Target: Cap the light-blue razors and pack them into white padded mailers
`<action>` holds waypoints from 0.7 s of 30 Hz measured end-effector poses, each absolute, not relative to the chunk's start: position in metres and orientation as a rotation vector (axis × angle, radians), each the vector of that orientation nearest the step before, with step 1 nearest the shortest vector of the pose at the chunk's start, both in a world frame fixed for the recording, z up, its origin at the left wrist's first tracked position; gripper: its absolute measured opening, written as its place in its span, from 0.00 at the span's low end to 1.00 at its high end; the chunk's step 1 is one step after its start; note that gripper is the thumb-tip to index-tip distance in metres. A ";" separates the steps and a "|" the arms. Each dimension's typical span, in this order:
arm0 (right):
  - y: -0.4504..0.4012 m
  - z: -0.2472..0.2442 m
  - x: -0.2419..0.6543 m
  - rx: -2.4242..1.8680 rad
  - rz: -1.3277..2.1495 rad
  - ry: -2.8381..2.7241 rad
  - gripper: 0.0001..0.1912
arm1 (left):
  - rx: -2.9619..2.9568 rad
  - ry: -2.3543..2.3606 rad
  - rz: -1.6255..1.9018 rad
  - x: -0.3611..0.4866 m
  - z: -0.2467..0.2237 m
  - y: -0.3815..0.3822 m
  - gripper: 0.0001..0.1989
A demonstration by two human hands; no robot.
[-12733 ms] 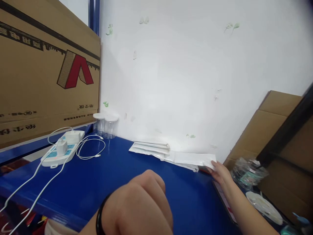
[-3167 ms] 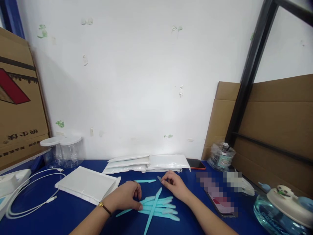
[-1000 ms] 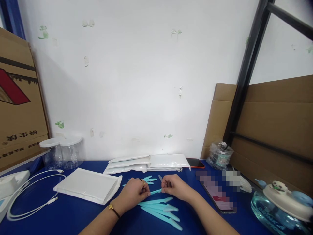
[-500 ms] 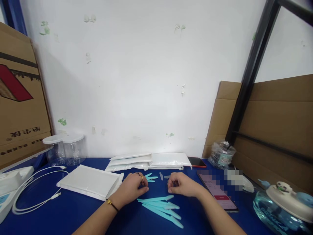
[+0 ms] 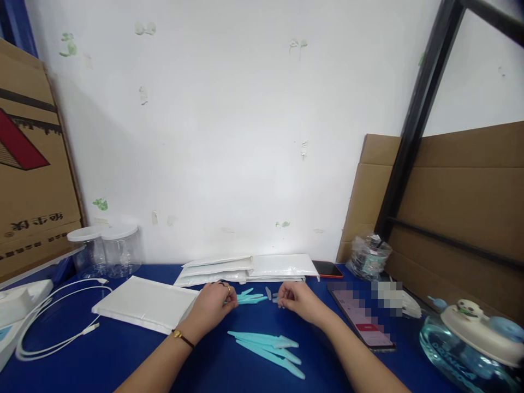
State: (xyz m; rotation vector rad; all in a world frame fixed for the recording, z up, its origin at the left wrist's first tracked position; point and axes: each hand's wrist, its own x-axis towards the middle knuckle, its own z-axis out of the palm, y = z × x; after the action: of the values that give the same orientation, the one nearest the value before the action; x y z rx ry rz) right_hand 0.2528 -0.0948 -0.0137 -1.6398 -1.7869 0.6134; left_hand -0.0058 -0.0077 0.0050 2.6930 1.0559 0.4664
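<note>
My left hand (image 5: 216,302) is closed at the near end of a teal eyebrow razor (image 5: 256,300), its blade end pointing right. Other teal razors lie beneath and behind it, partly hidden by my fingers. Opposite, my right hand (image 5: 295,299) has its fingers curled into a pinch; what is in them, if anything, is hidden. Small translucent blade caps (image 5: 268,293) lie on the blue tabletop just left of the right fingertips. Closer to me, a fan of 3 teal eyebrow razors (image 5: 266,343) rests between my forearms, blade ends to the right.
A white padded mailer (image 5: 143,304) lies left of my left hand, with more mailers (image 5: 282,266) stacked against the wall. Two phones (image 5: 362,316) (image 5: 327,269), a clear blue bottle (image 5: 462,349) and a bagged cup are on the right. Clear jars (image 5: 120,251) and a white cable (image 5: 24,333) are left.
One razor has left the front fan and is now in my left hand, over the far group. My left hand has moved slightly away from me; my right hand stays pinched near the caps.
</note>
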 end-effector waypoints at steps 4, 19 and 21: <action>-0.096 -0.010 0.260 -1.675 0.440 -1.790 0.06 | 2.621 1.081 0.591 -0.011 0.007 -0.004 0.06; -0.115 -0.008 0.236 -1.678 0.728 -2.128 0.07 | 2.505 0.794 0.216 0.005 -0.001 -0.032 0.06; -0.115 -0.007 0.234 -1.668 0.702 -2.116 0.07 | 2.547 0.824 0.230 0.006 0.000 -0.032 0.06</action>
State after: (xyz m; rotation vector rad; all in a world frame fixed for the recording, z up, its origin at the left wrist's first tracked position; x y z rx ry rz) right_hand 0.2345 -0.1146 -0.0069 -1.6680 -2.1159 0.7023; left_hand 0.0063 -0.0317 0.0001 2.5468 0.8240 0.2301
